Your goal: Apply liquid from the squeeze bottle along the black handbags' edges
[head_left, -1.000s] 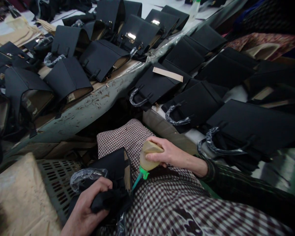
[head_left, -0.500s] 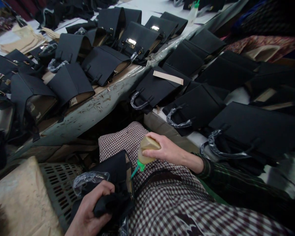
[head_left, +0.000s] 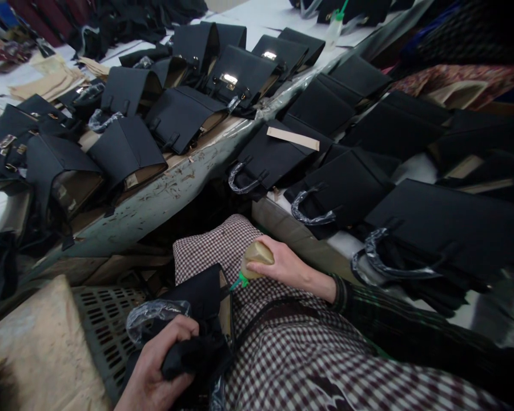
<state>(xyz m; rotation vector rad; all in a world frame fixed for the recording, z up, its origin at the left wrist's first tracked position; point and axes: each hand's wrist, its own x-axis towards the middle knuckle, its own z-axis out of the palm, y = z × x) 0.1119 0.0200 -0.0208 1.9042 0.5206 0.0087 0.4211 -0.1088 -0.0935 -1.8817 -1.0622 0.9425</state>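
A black handbag (head_left: 205,288) rests on my lap, its plastic-wrapped handle (head_left: 156,319) toward the left and its beige inner side edge (head_left: 225,305) facing right. My left hand (head_left: 160,357) is closed around bunched black fabric (head_left: 192,357) at the bag's lower part. In my right hand (head_left: 278,262) is a squeeze bottle (head_left: 255,260) of yellowish liquid, tilted downward. Its green nozzle (head_left: 240,282) points at the upper end of the bag's beige edge; whether the tip touches is hard to tell.
Several black handbags stand on the table (head_left: 188,174) ahead, and more lie at the right (head_left: 342,185). A slotted plastic basket (head_left: 107,319) and a beige block-like object (head_left: 38,348) are at my left. Another green-tipped bottle (head_left: 334,28) stands at the back.
My right hand has moved the bottle slightly, so the nozzle tip has shifted up along the bag's edge. My left hand keeps its hold. The view has tilted a little.
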